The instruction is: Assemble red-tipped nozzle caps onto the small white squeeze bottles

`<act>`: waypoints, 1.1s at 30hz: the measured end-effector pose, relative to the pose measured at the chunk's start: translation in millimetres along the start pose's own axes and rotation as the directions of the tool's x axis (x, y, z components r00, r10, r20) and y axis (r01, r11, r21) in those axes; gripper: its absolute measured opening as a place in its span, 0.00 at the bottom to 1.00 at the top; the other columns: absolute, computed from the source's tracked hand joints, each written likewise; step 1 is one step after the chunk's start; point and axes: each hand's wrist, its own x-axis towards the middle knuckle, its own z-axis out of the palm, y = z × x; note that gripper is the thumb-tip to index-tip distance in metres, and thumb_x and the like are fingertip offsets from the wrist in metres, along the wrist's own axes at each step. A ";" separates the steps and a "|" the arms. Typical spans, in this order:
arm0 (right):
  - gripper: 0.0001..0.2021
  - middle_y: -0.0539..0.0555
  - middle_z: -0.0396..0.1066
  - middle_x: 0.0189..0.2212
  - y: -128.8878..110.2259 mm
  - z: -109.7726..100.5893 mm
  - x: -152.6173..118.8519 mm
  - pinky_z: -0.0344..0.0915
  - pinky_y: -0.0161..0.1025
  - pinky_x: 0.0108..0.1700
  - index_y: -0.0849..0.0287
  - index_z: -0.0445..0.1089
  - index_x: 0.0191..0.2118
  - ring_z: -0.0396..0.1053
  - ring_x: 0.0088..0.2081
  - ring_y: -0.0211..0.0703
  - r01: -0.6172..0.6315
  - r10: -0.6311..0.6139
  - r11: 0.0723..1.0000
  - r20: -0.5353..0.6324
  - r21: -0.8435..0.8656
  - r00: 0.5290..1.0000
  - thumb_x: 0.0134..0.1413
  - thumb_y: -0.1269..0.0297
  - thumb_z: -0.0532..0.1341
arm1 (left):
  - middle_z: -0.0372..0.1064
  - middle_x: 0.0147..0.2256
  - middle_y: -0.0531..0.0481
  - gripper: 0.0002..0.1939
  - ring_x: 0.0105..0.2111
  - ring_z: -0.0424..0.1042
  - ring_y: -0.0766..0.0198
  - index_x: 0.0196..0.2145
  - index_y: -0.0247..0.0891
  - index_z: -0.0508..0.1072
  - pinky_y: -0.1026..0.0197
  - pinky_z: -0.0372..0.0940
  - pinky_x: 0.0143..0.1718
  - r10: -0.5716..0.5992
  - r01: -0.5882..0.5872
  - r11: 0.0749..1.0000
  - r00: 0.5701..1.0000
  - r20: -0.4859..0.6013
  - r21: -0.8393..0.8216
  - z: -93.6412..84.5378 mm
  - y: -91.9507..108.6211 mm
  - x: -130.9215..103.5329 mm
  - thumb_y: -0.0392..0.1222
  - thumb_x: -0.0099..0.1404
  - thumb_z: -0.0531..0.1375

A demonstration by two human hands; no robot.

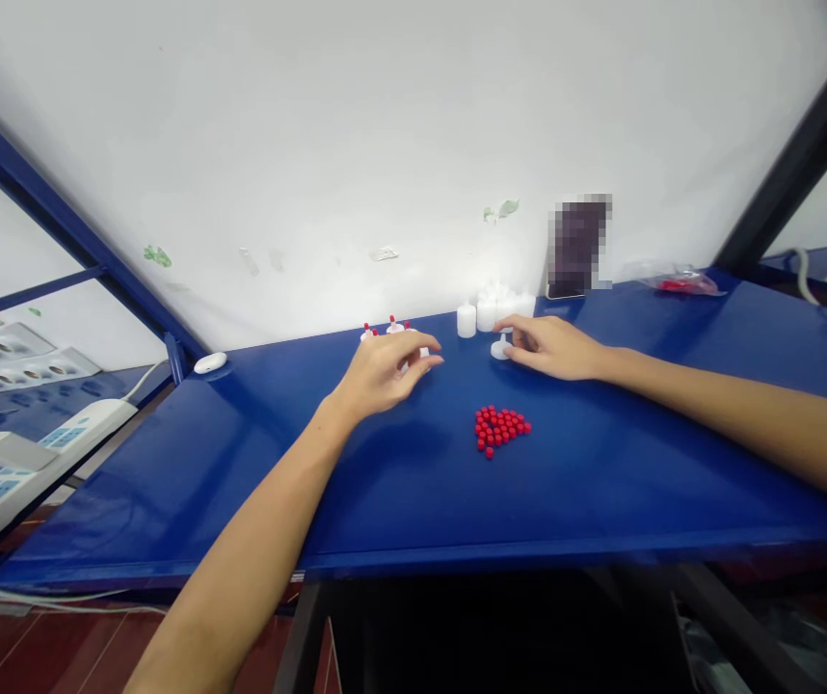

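Red caps (498, 438) lie in a loose heap on a blue worktop (413, 501), in front of and between a person's two bare hands. The left hand (385, 371), thumb and forefinger spread with nothing visible between them, hovers by a small group of white bottles with red tips (394, 328), partly hidden behind it. The right hand (554, 345) has its thumb at a white nozzle-topped piece (500, 350); whether it is gripped cannot be told. Plain white bottles (466, 320) cluster against the wall (312, 145), no red visible on them. The work looks partly done: several bottles capped, the plain cluster and loose caps left over.
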 end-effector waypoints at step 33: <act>0.18 0.59 0.76 0.39 -7.9 1.6 1.9 0.59 0.40 0.34 0.58 0.70 0.49 0.72 0.34 0.49 0.050 -0.038 0.986 0.081 -0.156 0.996 0.64 0.52 0.52 | 0.73 0.42 0.47 0.17 0.36 0.72 0.63 0.50 0.39 0.74 0.61 0.66 0.38 0.228 -0.270 0.961 0.893 0.387 0.056 39.9 26.3 -3.4 0.31 0.69 0.51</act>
